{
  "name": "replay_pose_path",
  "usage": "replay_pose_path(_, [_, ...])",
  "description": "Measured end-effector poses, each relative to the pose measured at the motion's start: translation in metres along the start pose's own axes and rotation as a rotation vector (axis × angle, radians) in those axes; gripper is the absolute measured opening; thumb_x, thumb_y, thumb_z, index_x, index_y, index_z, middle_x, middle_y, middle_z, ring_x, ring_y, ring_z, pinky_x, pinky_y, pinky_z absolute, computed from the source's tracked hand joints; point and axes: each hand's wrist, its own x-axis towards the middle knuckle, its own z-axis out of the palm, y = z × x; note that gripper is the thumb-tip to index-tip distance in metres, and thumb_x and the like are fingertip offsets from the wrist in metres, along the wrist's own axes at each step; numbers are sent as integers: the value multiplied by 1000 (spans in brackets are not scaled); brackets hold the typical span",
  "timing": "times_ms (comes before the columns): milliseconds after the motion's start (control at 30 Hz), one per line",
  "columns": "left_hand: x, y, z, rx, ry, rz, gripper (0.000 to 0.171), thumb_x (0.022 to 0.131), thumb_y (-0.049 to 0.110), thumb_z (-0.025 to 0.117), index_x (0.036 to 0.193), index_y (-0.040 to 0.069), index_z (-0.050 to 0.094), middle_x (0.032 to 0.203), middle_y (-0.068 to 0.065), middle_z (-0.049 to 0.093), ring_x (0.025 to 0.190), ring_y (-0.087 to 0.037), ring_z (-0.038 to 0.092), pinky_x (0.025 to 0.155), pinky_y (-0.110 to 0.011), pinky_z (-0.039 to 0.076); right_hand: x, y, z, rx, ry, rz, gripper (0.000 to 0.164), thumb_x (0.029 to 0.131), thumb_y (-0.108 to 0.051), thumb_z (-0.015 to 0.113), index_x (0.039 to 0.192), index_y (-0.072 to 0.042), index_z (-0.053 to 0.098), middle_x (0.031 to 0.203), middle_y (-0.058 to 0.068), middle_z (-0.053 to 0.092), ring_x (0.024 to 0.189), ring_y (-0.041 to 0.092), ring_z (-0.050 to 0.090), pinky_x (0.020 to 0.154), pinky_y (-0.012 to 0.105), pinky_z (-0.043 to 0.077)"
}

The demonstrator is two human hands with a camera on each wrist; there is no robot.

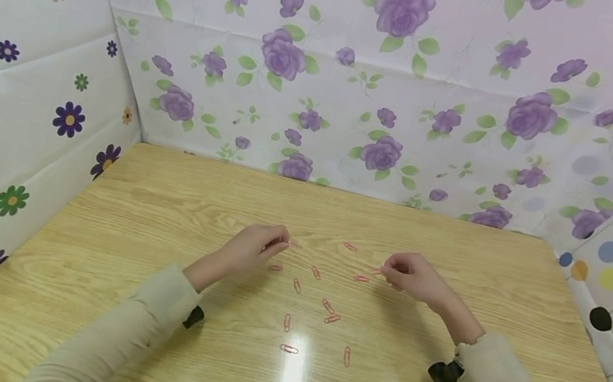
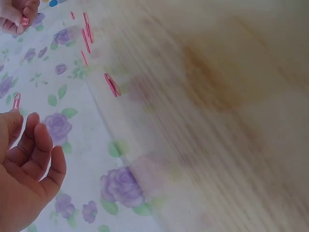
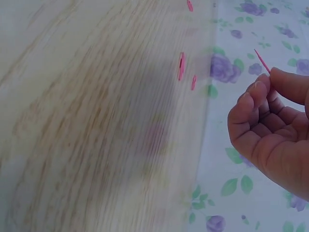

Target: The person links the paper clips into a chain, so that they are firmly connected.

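Between thumb and fingertips my left hand (image 1: 254, 248) pinches a pink paper clip (image 2: 17, 101), its looped end sticking out past the fingers. Across from it, my right hand (image 1: 414, 276) pinches another pink paper clip (image 3: 261, 60), seen nearly edge-on in the right wrist view. Both hands hover over the wooden table, fingertips facing each other some way apart. A loose paper clip (image 1: 275, 267) lies just below the left fingers, and a second loose clip (image 1: 360, 279) lies close to the right fingertips.
Several more pink clips are scattered between the hands and nearer me, among them one clip (image 1: 350, 247) at the back and one clip (image 1: 289, 349) at the front. The wooden table (image 1: 190, 192) meets a flowered cloth wall (image 1: 331, 114) behind, with patterned cloth at both sides.
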Motion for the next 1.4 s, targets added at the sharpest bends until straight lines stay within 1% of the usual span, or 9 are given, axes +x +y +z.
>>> replay_pose_path(100, [0, 3, 2, 59, 24, 40, 7, 92, 11, 55, 87, 8, 60, 67, 5, 52, 53, -5, 38, 51, -21, 36, 0, -2, 1, 24, -18, -3, 23, 96, -15, 48, 79, 0, 53, 60, 6, 43, 51, 13, 37, 52, 28, 36])
replay_pose_path(267, [2, 11, 5, 125, 122, 131, 5, 88, 10, 60, 85, 7, 62, 67, 2, 57, 52, -6, 43, 51, -21, 38, -1, -10, 5, 63, -19, -24, 25, 97, -15, 44, 78, 0, 49, 59, 6, 41, 51, 14, 36, 53, 28, 36])
replay_pose_path(467, [5, 18, 5, 166, 181, 169, 7, 86, 8, 62, 80, 9, 61, 65, 3, 55, 52, -7, 43, 50, -22, 37, -1, -22, 10, 98, 31, -46, 26, 98, -18, 44, 80, 0, 49, 59, 5, 40, 50, 15, 35, 51, 28, 35])
replay_pose_path(600, [6, 21, 5, 182, 206, 193, 7, 86, 8, 63, 79, 8, 61, 65, 2, 56, 53, -8, 44, 51, -23, 38, 0, -30, 13, 139, 53, -45, 25, 98, -18, 43, 81, -1, 49, 59, 5, 38, 50, 16, 35, 51, 30, 35])
replay_pose_path(767, [6, 23, 5, 207, 225, 225, 5, 84, 8, 65, 80, 8, 62, 67, 1, 59, 53, -9, 48, 52, -24, 41, 2, -35, 16, 148, 67, -40, 23, 98, -17, 43, 82, -2, 50, 59, 4, 39, 50, 14, 35, 52, 32, 35])
replay_pose_path(900, [8, 25, 6, 231, 251, 276, 4, 81, 6, 67, 80, 8, 63, 67, 0, 61, 54, -10, 51, 54, -26, 44, 7, -40, 21, 169, 71, -57, 24, 98, -18, 43, 82, -2, 50, 59, 4, 39, 50, 14, 35, 51, 29, 35])
replay_pose_path(1033, [9, 28, 8, 257, 282, 315, 5, 80, 6, 68, 80, 8, 63, 64, 2, 60, 54, -9, 51, 55, -27, 44, 12, -47, 27, 189, 91, -75, 21, 98, -16, 43, 84, -2, 50, 58, 4, 39, 50, 14, 35, 50, 27, 34])
replay_pose_path(1233, [12, 30, 10, 267, 299, 326, 6, 79, 8, 69, 80, 8, 63, 64, 2, 59, 53, -8, 50, 55, -27, 44, 19, -55, 35, 205, 114, -68, 19, 97, -13, 43, 86, 0, 52, 56, 2, 37, 48, 12, 33, 49, 27, 34])
replay_pose_path(1400, [13, 34, 10, 268, 300, 332, 5, 80, 8, 69, 80, 8, 64, 64, 2, 60, 53, -9, 51, 54, -27, 44, 24, -58, 39, 230, 111, -83, 20, 97, -13, 45, 86, 2, 52, 54, 2, 36, 44, 11, 30, 45, 25, 32])
